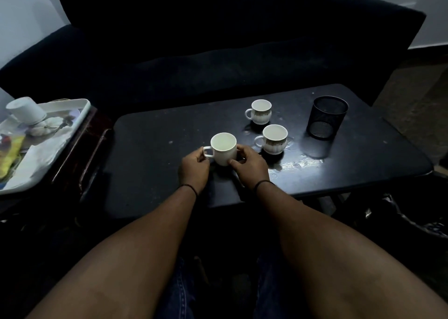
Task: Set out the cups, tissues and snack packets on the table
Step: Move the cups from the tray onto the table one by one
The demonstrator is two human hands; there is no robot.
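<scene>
Dim room, dark low surface [150,173] in front of a dark sofa [218,51].

Near the middle of it, a plain white cup [223,148], upright, handle to the left. Left hand [194,169] closed on that handle, fingertips pinching the loop. Right hand [249,163] wrapped around the cup's right side, thumb across the near wall, fingers behind. Both hands therefore holding the same cup, which looks to stand on the surface, though contact underneath cannot be told in the low light. A thin dark band on each wrist.

Just right of the held cup and slightly farther, a second cup [274,139] with a patterned band, handle to the left, standing apart from the right hand. Farther still, a third patterned cup [260,112], handle also left, near the second but not touching. All three open side up.

To the right of the cups, a black mesh holder [326,117], upright, well apart from them. Shiny wet-looking patch on the surface near it.

At the far left, on a separate dark side stand, a white tray [77,115]. On it: a white paper cup [25,111] lying tilted, crumpled white tissues [41,153], and a yellow snack packet [11,153] at the left edge, partly cut off by the frame.
</scene>
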